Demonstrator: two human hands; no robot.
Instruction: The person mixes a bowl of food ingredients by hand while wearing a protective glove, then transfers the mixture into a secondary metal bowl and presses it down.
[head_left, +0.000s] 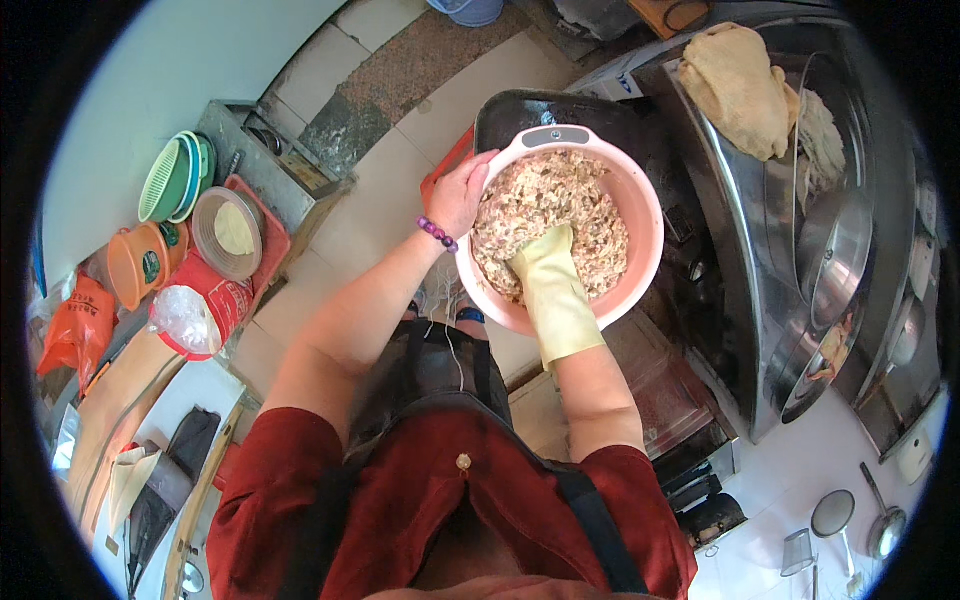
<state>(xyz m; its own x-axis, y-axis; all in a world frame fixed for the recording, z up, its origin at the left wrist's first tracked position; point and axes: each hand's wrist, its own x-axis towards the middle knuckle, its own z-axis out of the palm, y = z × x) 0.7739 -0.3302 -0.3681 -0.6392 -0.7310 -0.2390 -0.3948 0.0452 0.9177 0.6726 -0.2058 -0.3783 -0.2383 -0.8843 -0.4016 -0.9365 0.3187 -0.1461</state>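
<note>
A pink plastic basin (645, 214) with a grey handle patch is before me. It is heaped with a coarse, wet mixture (559, 187) that looks like minced meat filling with darker bits. My left hand (459, 196), bare and wearing a purple bead bracelet (437, 234), grips the basin's left rim, thumb along the edge. My right hand (547, 244) wears a pale yellow rubber glove (561, 307) that reaches the forearm. Its fingers are sunk in the mixture, so their shape and anything they hold are hidden.
Right of the basin runs a stainless steel counter (731, 262) with a beige cloth (739, 90) and a metal bowl (836, 244). A dark tub (517, 112) lies just beyond the basin. Leftward are a red tray (279, 236), plastic baskets (165, 180) and a red bag (217, 292).
</note>
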